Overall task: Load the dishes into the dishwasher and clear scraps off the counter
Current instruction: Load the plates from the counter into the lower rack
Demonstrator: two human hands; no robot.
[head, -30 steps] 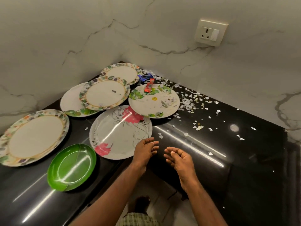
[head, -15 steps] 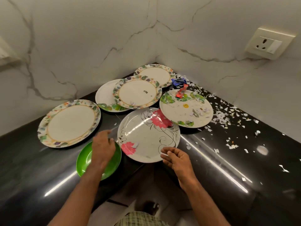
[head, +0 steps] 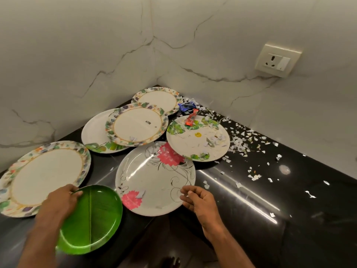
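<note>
Head cam update: compared with half a second back, the left hand (head: 61, 202) has gone from lying flat over the green plate (head: 90, 221) to actually gripping its far-left rim, thumb on top and fingers curled under the edge. That plate now looks tilted and hangs out past the front edge of the black counter (head: 251, 200), where before it sat flat near the counter's edge. A second back both hands were just hovering open in front of the plates, holding nothing.

The right hand (head: 201, 200) has barely moved. Its fingers are loosely curled at the near-right rim of the white plate with pink flowers (head: 156, 178), fingertips at the rim; can't tell if it's really pinching the plate or just touching it.

Everything else is on the counter in the corner. A big floral-rimmed plate (head: 44, 176) sits to the left, its near edge hidden behind the left hand. Another floral-rimmed plate (head: 137, 124) lies stacked on a white plate with green leaves (head: 96, 136), and a third floral-rimmed one (head: 157, 99) is right in the corner. The leaf-print plate on the right (head: 198, 139) has paper bits and a red wrapper (head: 191, 118) on it, with a blue wrapper (head: 185, 106) just behind. White paper scraps (head: 241, 142) are scattered over the counter to the right. A wall socket (head: 278, 59) is up on the marble.
</note>
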